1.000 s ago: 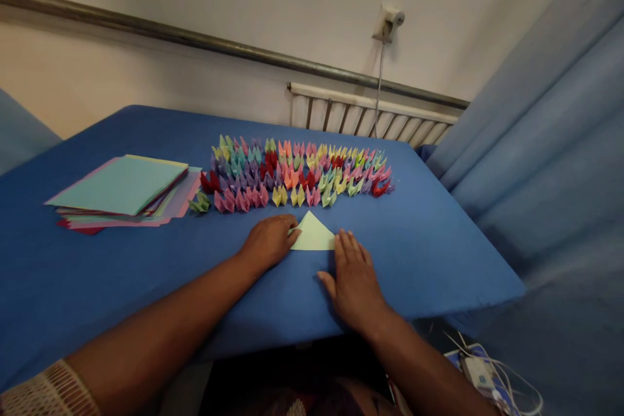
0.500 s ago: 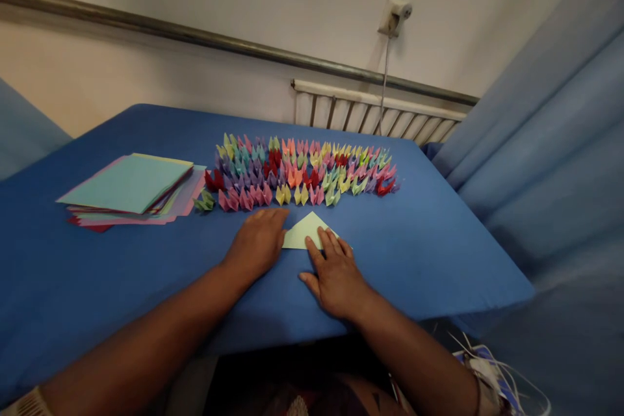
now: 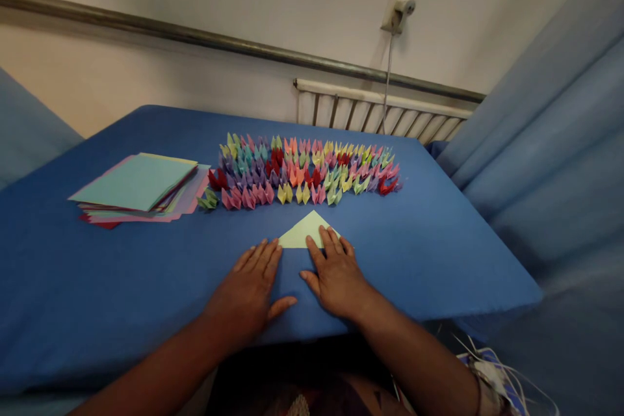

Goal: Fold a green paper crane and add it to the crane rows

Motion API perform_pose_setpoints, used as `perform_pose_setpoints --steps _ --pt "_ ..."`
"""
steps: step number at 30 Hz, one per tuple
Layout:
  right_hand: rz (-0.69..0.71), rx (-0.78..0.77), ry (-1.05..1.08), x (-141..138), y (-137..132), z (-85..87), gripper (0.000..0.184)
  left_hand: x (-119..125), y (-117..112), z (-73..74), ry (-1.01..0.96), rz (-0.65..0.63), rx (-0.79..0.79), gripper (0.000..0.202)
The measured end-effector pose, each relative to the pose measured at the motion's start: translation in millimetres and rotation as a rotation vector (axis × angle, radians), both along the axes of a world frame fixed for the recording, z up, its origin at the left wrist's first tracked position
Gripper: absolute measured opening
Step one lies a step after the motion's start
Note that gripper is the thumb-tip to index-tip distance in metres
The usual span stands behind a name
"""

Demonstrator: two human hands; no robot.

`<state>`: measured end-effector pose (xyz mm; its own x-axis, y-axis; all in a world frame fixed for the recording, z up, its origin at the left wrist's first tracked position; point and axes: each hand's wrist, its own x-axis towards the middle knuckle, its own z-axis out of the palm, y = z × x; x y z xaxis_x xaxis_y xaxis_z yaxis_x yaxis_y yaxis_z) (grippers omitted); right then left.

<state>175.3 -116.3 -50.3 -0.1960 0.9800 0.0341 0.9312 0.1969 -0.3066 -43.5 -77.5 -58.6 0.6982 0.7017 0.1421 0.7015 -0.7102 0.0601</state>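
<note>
A pale green sheet of paper (image 3: 299, 233), folded into a triangle, lies on the blue-covered table with its peak pointing away from me. My right hand (image 3: 338, 276) rests over its right part, fingers spread and pressing on the paper. My left hand (image 3: 248, 289) lies flat at the left corner of the triangle, its fingertips at the paper's edge and its thumb stretched out to the right. Just beyond the triangle stand several rows of small folded paper cranes (image 3: 297, 175) in many colours.
A stack of coloured paper sheets (image 3: 139, 182) lies at the left of the blue table (image 3: 424, 240). Behind are a metal rail (image 3: 234, 42), a radiator (image 3: 351, 104) and a wall socket (image 3: 397, 15) with a cord. A blue curtain (image 3: 546, 130) hangs at the right; white cables (image 3: 511, 367) are below.
My left hand has moved back toward me from beside the triangle's left edge and now lies flat with fingers extended. The right hand stays on the paper. The view has shifted slightly.
</note>
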Motion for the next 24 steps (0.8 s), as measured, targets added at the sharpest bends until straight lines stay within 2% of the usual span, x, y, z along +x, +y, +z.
perform_pose_setpoints --steps 3,5,7,10,12,14,20,24 --pt "-0.003 0.006 0.0 -1 1 -0.6 0.068 -1 3 10.8 0.038 0.077 -0.017 0.092" --pt "0.0 0.0 -0.001 -1 2 -0.9 0.068 12 4 19.9 0.01 0.091 -0.021 0.092" --pt "0.004 -0.018 0.003 -1 3 -1.0 0.067 34 7 28.2 -0.049 -0.014 -0.054 0.093" --pt "0.023 -0.052 0.006 0 4 -0.5 0.068 68 17 33.9 -0.101 -0.203 -0.212 0.086" --pt "0.032 -0.059 0.005 0 3 -0.5 0.07 81 25 31.6 -0.084 -0.197 -0.3 0.084" --pt "0.025 -0.049 0.006 2 2 -1.0 0.071 83 33 25.5 -0.024 -0.207 -0.328 0.082" --pt "-0.126 -0.041 -0.047 23 -12 -4.5 0.079 62 43 4.4 0.005 -0.152 -0.183 0.09" --pt "-0.275 -0.055 -0.105 42 -25 -7.5 0.083 60 41 0.9 -0.005 -0.134 -0.149 0.091"
